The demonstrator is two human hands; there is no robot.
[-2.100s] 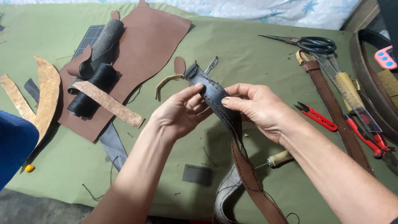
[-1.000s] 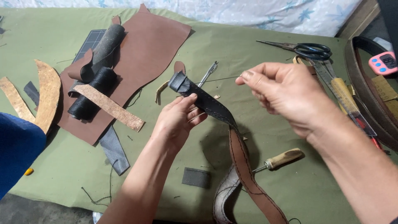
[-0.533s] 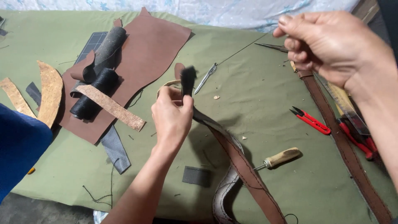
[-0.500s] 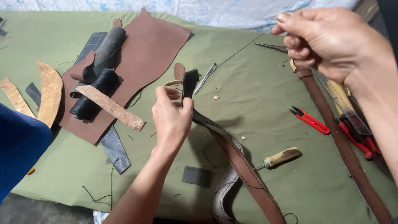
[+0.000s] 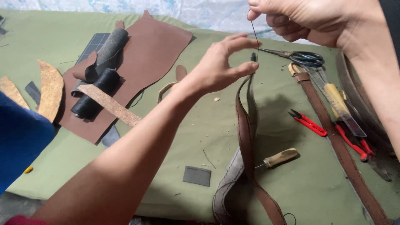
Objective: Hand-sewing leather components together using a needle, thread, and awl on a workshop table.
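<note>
Strap (image 5: 249,125) in left hand (image 5: 218,68), thread (image 5: 254,35) above.

A work surface covered by an olive-green cloth (image 5: 200,137) fills nearly the whole view, lightly creased and dotted with small crumbs and thread scraps. Along its far edge lies a pale sheet with a blue and white mottled pattern (image 5: 166,10). At the lower left, beyond the cloth's near edge, a strip of grey floor (image 5: 16,206) shows. The light is soft and even, with faint shadows.
</note>
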